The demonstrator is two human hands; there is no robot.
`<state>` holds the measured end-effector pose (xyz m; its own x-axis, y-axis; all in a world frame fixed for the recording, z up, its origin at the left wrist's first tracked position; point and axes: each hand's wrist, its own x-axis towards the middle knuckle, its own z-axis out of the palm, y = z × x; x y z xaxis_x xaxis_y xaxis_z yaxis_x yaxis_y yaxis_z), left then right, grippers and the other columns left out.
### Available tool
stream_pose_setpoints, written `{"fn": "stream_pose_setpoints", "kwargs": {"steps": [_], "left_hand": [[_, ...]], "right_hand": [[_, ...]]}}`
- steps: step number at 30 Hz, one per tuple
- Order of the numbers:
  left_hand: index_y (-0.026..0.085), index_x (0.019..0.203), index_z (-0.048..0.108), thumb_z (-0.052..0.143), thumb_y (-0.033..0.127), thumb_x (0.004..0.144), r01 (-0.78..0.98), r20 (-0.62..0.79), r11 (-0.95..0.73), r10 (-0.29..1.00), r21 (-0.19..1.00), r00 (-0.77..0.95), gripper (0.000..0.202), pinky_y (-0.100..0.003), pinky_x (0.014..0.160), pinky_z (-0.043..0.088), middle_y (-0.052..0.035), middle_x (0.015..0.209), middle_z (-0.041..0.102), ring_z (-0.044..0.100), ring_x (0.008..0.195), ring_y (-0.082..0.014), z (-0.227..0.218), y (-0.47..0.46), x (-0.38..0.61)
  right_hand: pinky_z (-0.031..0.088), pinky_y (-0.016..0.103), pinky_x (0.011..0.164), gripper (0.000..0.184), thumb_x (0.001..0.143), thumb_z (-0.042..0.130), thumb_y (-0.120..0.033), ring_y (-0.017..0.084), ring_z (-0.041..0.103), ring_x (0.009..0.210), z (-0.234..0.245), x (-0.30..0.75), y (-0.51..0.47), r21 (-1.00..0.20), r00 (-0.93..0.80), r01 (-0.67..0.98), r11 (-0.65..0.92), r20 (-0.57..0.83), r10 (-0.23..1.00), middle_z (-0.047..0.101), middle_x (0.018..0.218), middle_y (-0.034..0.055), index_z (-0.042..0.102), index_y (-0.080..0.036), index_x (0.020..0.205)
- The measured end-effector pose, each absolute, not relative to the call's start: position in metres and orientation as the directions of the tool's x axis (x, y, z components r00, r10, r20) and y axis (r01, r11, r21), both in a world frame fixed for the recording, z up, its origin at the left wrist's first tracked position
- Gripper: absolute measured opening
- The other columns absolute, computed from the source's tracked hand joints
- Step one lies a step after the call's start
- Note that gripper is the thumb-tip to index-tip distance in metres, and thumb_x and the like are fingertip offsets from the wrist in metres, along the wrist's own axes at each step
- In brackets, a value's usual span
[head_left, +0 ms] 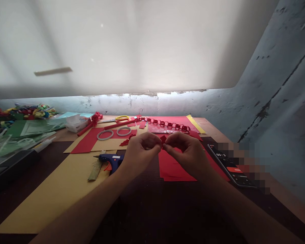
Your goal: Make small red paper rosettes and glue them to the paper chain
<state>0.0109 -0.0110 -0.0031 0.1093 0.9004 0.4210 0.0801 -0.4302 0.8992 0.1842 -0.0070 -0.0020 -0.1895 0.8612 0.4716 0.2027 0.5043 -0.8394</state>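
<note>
The left hand (142, 149) and right hand (185, 149) meet above the desk (142, 213), each with thumb and fingertips pinched together on a small red paper piece (163, 139) between them. Gripping from both sides probably lets the fingers bend or press it precisely; the fingertips hide much of it, so its exact fold is hard to tell.

The blue glue gun (114, 161) lies beside the left forearm, within easy reach, its nozzle near a flat stick (94, 172), which may serve to spare the tan sheet (48, 193) beneath. Red sheets (176, 169) lie under the right hand, likely handy as stock. Farther back, the red paper chain (167, 124) stretches sideways, apparently out of the hands' way, with the scissors (122, 118) to its left.
</note>
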Motion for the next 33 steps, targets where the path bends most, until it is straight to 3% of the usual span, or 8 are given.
{"fn": "stream_pose_setpoints", "kwargs": {"steps": [9,17,21,24,28,33], "left_hand": [[0.018,0.077,0.060,0.073,0.019,0.076,0.096,0.396,-0.409,0.909,0.908,0.130,0.012,-0.020,0.052,0.042,0.0018,0.068,0.060,0.054,0.060,-0.0098,-0.0068,-0.0096,0.0098],[0.019,0.097,0.068,0.075,0.026,0.078,0.141,0.366,-0.373,0.928,0.917,0.073,0.022,-0.022,0.055,0.049,-0.0019,0.074,0.069,0.065,0.068,-0.0154,-0.0062,-0.0088,0.0096],[0.018,0.097,0.068,0.075,0.024,0.077,0.176,0.374,-0.376,0.926,0.910,0.045,0.022,-0.024,0.059,0.050,-0.0023,0.074,0.071,0.067,0.069,-0.0160,-0.0065,-0.0084,0.0100],[0.018,0.097,0.068,0.072,0.026,0.081,0.110,0.366,-0.369,0.929,0.923,0.053,0.018,-0.024,0.063,0.052,-0.0038,0.079,0.074,0.070,0.072,-0.0166,-0.0052,-0.0088,0.0103],[0.017,0.095,0.069,0.069,0.027,0.084,-0.009,0.327,-0.327,0.943,0.945,0.062,0.014,-0.024,0.066,0.054,-0.0022,0.078,0.074,0.069,0.070,-0.0142,-0.0032,-0.0083,0.0097],[0.018,0.095,0.070,0.069,0.026,0.084,-0.033,0.294,-0.292,0.955,0.956,0.051,0.014,-0.022,0.058,0.051,-0.0018,0.074,0.074,0.067,0.066,-0.0139,-0.0034,-0.0063,0.0083]], "right_hand": [[0.054,0.031,0.072,0.010,0.085,0.070,-0.025,0.017,0.062,0.078,-0.0003,0.1833,-0.0071,-0.810,-0.253,0.197,0.552,0.502,0.827,0.063,0.082,0.0000,0.061,-0.024,0.087],[0.057,0.039,0.080,0.027,0.084,0.073,-0.032,0.022,0.071,0.084,-0.0044,0.1821,-0.0052,-0.858,-0.164,0.251,0.449,0.419,0.893,0.074,0.086,0.0027,0.060,-0.025,0.107],[0.057,0.039,0.075,0.020,0.082,0.075,-0.039,0.024,0.072,0.084,-0.0064,0.1833,-0.0030,-0.856,-0.126,0.316,0.410,0.391,0.912,0.075,0.088,0.0050,0.067,-0.024,0.092],[0.057,0.037,0.073,0.021,0.080,0.077,-0.041,0.023,0.071,0.083,-0.0058,0.1848,-0.0014,-0.860,-0.103,0.315,0.401,0.389,0.915,0.075,0.089,0.0046,0.070,-0.023,0.089],[0.057,0.037,0.078,0.023,0.081,0.077,-0.043,0.022,0.072,0.086,-0.0030,0.1867,-0.0006,-0.893,-0.109,0.231,0.387,0.372,0.922,0.075,0.091,0.0049,0.071,-0.022,0.089],[0.057,0.036,0.081,0.026,0.079,0.079,-0.043,0.023,0.072,0.089,-0.0013,0.1876,-0.0010,-0.928,-0.148,0.124,0.352,0.334,0.931,0.076,0.093,0.0055,0.071,-0.021,0.091]]}}
